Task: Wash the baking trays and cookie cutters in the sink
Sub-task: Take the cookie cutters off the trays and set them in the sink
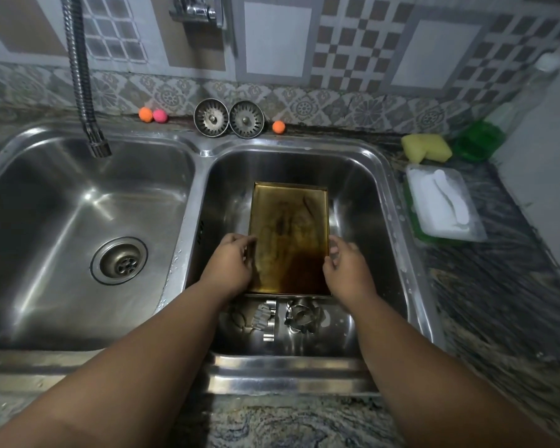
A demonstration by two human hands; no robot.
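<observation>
In the sink's (304, 145) right basin, the left hand (230, 263) and right hand (346, 270) curl around the side edges of a stained baking tray (288, 227). Cookie cutters (285, 315) lie by the front wall.

Patterned tiled wall (304, 105), dark granite counter (498, 286)

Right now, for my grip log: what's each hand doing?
Left hand: grips the left edge of the rectangular brown-stained metal baking tray.
Right hand: grips its right edge.
</observation>
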